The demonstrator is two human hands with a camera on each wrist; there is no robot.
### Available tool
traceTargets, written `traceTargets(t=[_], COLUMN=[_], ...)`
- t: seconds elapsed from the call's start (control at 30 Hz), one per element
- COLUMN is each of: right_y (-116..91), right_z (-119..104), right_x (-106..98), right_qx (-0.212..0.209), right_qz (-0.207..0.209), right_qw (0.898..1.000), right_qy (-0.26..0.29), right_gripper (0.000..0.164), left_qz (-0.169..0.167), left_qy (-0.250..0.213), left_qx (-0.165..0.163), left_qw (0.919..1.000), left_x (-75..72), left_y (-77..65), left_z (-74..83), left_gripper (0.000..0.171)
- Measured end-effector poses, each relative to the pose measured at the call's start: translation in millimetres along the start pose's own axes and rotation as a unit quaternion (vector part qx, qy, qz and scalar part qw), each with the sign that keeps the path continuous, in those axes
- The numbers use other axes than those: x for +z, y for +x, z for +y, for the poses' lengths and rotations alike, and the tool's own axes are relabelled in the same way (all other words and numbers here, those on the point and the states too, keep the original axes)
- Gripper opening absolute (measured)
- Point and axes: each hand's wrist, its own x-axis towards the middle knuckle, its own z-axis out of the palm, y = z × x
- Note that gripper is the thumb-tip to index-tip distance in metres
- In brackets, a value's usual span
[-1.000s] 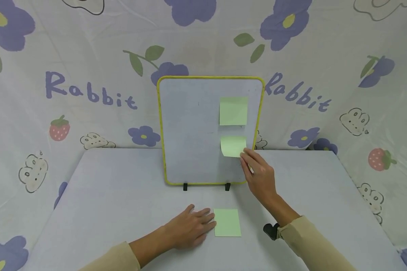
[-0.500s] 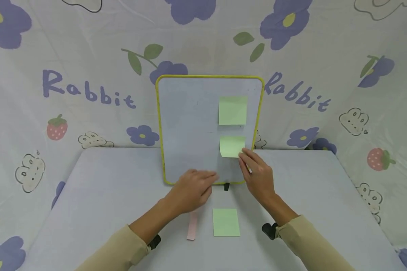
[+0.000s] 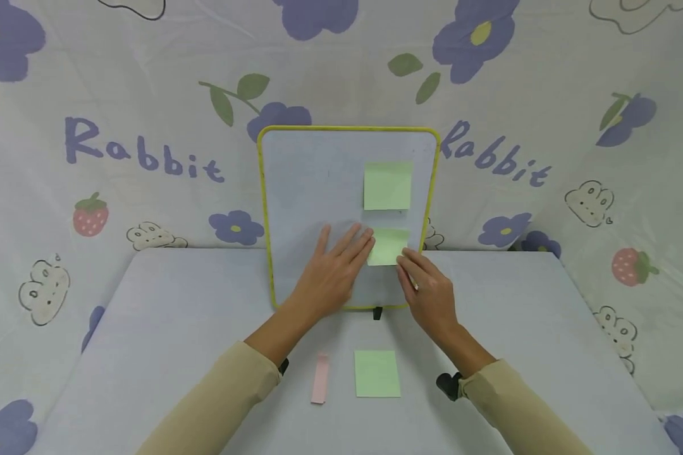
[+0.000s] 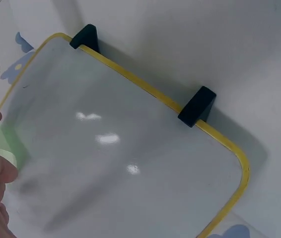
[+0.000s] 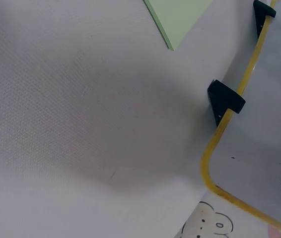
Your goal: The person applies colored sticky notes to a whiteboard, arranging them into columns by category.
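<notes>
A smooth white tabletop [image 3: 205,284] reaches back to a white fabric backdrop [image 3: 330,82] printed with purple flowers, green leaves, red strawberries, outlined rabbits and the word "Rabbit"; the cloth also runs down both sides of the table. Near the table's back edge, a rectangular whiteboard with a yellow rim [image 3: 313,189] stands propped on two black clips [image 4: 198,106], its glossy face catching small bright reflections in the left wrist view.

A light-green square paper note [image 3: 388,248] is on the right part of the board, below a second pale-green square note [image 3: 387,186] that lies against it. The right hand [image 3: 432,291] pinches the lower note's bottom right corner between thumb and fingers. The left hand [image 3: 331,272] holds nothing in its grip; its fingers are extended, their tips at that note's left edge.

On the table before the board lie a green square of paper [image 3: 377,374] and, just left of it, a narrow pink paper strip [image 3: 320,379]. Soft shadows fall across the tabletop.
</notes>
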Motion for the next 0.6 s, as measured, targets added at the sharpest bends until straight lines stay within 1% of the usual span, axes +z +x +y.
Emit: traceTargets(t=[0.17,0.3,0.4,0.43,0.5,0.6], right_y=[0,1,3,4,7,11], right_z=[0,0,2,3,4,2], right_x=[-1,0,1,2,3,5], right_qx=[-0.008,-0.019,-0.046,-0.058,-0.087,-0.133], right_qz=[0.003,0.000,-0.008,-0.016,-0.043,-0.091], right_qw=[1.000,1.000,0.998,0.996,0.989,0.971], right_qy=[-0.002,-0.013,-0.046,-0.064,-0.110,-0.178], right_gripper=[0.020,0.027,0.035,0.038,0.046,0.059], left_qz=[-0.012,-0.019,-0.018,-0.019,-0.022,-0.027], left_qy=[0.045,0.052,0.049,0.049,0.050,0.054], left_qx=[-0.011,-0.019,-0.022,-0.022,-0.023,-0.024], left_qw=[0.9988,0.9983,0.9984,0.9984,0.9982,0.9979], left_x=[6.9,9.7,10.7,11.2,12.0,12.9], left_y=[2.8,2.0,1.9,1.9,2.2,2.1], left_z=[-2.3,-2.4,-2.2,-2.1,-1.8,-1.4], left_gripper=[0.059,0.062,0.063,0.064,0.065,0.066])
